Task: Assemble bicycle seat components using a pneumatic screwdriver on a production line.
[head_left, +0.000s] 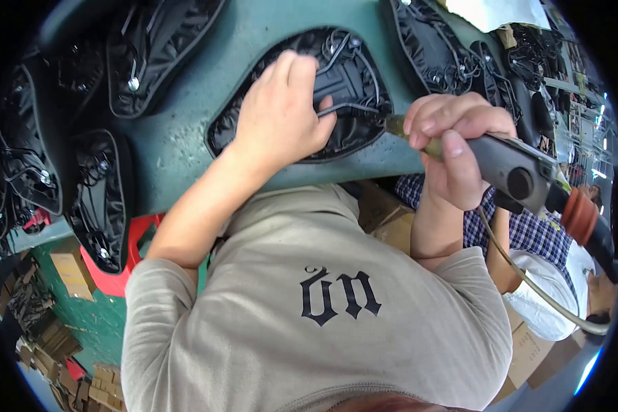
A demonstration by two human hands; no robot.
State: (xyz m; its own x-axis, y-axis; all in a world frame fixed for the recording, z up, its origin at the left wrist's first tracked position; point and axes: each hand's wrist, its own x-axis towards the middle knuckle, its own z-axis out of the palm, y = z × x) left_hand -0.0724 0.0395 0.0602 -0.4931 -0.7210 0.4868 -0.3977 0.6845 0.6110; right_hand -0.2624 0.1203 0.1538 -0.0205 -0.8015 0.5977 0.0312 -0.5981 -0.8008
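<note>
The driver (508, 168), clamped by right hand (453, 144) fingers, is pointed leftward at the seat (343, 82); left hand (278, 113) closure cannot be told.

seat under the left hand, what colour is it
The seat is black; it shows best in the head view.

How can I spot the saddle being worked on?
On the green table, before the beige shirt, a black saddle lies underside up. Unlike nearby saddles, it has the left hand over it and a power tool aimed at its right corner.
</note>
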